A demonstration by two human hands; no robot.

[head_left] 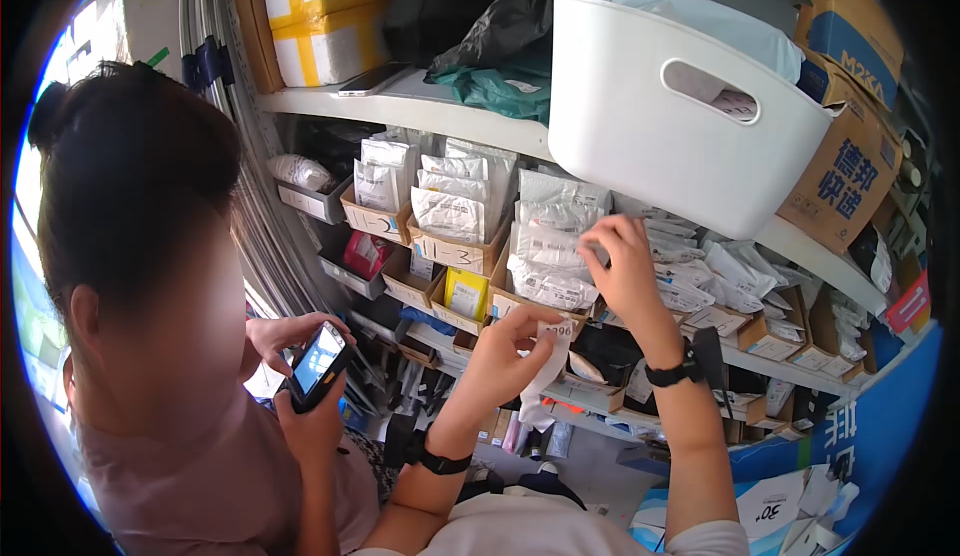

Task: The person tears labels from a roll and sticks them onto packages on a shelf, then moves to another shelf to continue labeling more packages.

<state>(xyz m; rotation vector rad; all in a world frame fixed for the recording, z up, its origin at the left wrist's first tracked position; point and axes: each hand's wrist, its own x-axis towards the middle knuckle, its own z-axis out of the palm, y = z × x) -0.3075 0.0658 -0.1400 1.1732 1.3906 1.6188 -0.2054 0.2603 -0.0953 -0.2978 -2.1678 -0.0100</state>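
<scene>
My left hand [513, 354] pinches a white paper label strip [556, 332]. Printed digits ending in "96" show near its top, and its tail hangs below the fingers. To the right and higher, my right hand [622, 268] has its fingers curled inward in front of the shelf. Whether anything is between those fingers I cannot make out. Just behind it stand white plastic parcels [545, 246] with printed labels, upright in a cardboard bin. The bin marked "11-3" [450, 252] holds more parcels, left of both hands.
At left a person [180, 446] holds a handheld scanner with a lit screen [318, 358]. A white plastic tub [640, 146] juts from the upper shelf [400, 106], above my right hand. Cardboard boxes [845, 166] stand beside it. A blue panel [890, 396] borders the right.
</scene>
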